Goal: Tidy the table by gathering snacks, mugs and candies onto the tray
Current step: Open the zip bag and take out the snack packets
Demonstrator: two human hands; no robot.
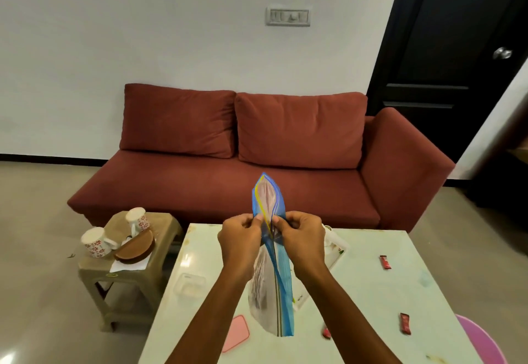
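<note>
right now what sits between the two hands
In the head view, the blue-topped zip bag: the left hand and the right hand each pinch one side of its mouth.

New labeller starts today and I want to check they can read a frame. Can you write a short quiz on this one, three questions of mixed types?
1. True or false: the left hand and right hand both pinch the bag.
2. The mugs stand on: A the sofa, B the stool, C the floor.
3. Fill in: the candies on the table have ___ wrappers.
Key: 1 true; 2 B; 3 red.
</note>
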